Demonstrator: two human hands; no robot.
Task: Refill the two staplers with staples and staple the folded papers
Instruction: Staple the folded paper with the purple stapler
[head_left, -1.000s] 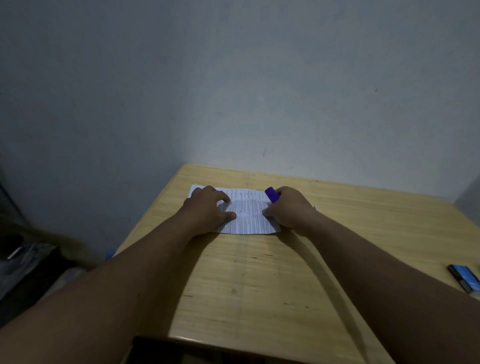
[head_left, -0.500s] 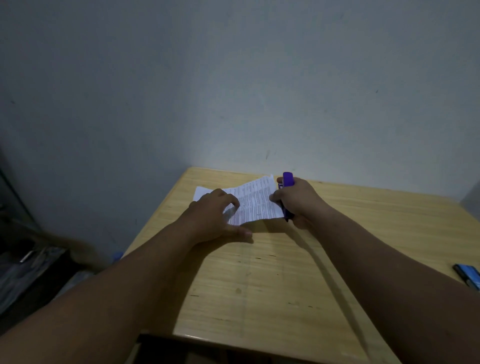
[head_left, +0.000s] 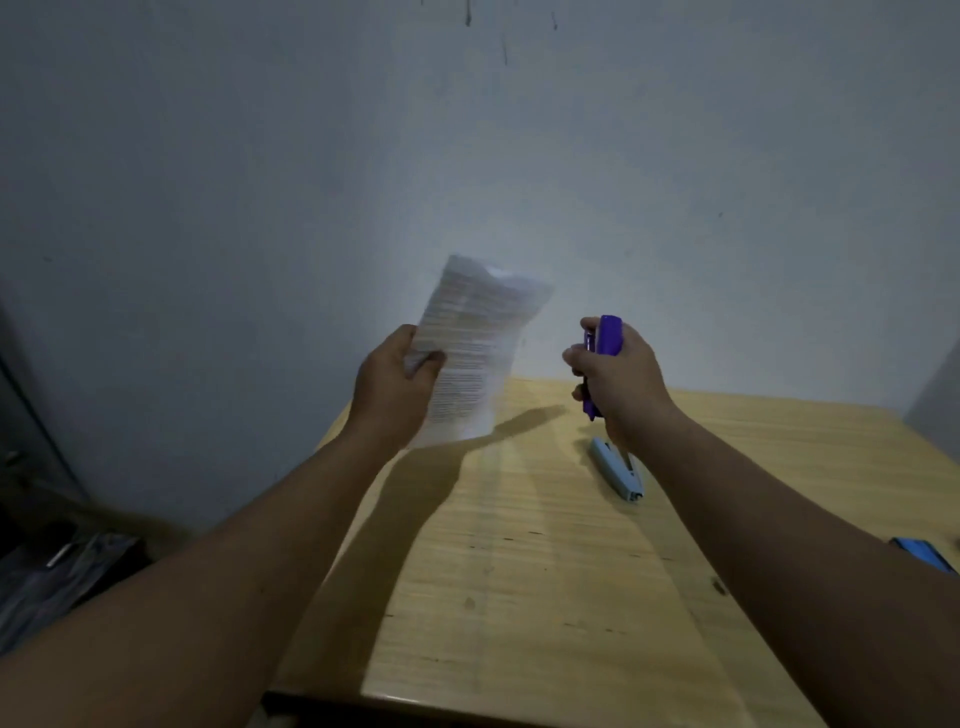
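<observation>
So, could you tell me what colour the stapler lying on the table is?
Light blue stapler; head view.

A pale wooden tabletop (head_left: 519, 571) stands against the wall. On it lie a light blue stapler (head_left: 615, 467) and, at the right edge, a blue box (head_left: 922, 553).

Dim scene; light pooled mid-frame on the wall (head_left: 519, 182), corners dark. Folded paper (head_left: 470, 353) motion-blurred; arm shadows crossed the counter (head_left: 545, 597).

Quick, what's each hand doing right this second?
Left hand: closed on the folded paper, lifted off the table.
Right hand: closed around the purple stapler, also in the air.
</observation>
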